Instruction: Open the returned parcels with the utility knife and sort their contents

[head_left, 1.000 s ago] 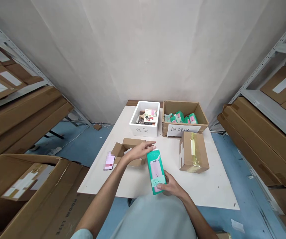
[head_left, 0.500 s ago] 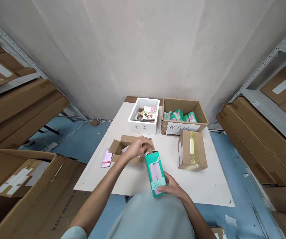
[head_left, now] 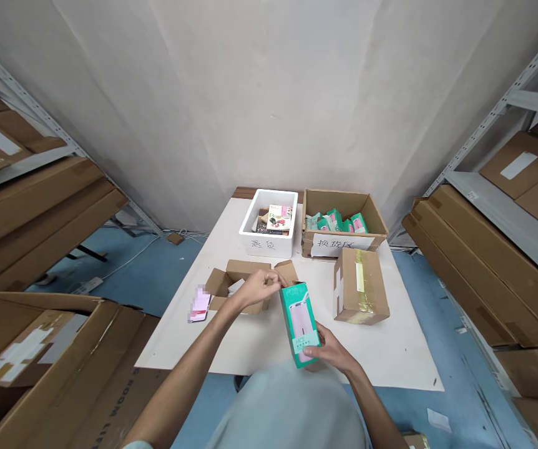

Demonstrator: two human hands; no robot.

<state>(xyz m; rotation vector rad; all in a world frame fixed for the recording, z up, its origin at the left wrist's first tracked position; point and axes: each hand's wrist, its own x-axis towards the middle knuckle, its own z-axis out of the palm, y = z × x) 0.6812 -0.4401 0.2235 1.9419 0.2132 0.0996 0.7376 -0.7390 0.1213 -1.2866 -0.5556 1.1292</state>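
A green box with a pink item printed on its front stands tilted near the table's front edge. Around its lower right side, my right hand is closed, thumb on the front face. My left hand has its fingers pinched together at the box's top left corner; whether they grip a flap there is too small to tell. Just behind and left of that hand is an open cardboard box with a white piece inside. A phone lies to its left.
At the table's back stand a white foam box holding small packages and a cardboard bin with several green boxes. A taped carton sits on the right. Shelves with cartons flank both sides; a large open carton is at the lower left.
The green box and my right hand have shifted slightly right. My left hand has drawn together at the box's top corner, and the open cardboard box's right flap shows more.
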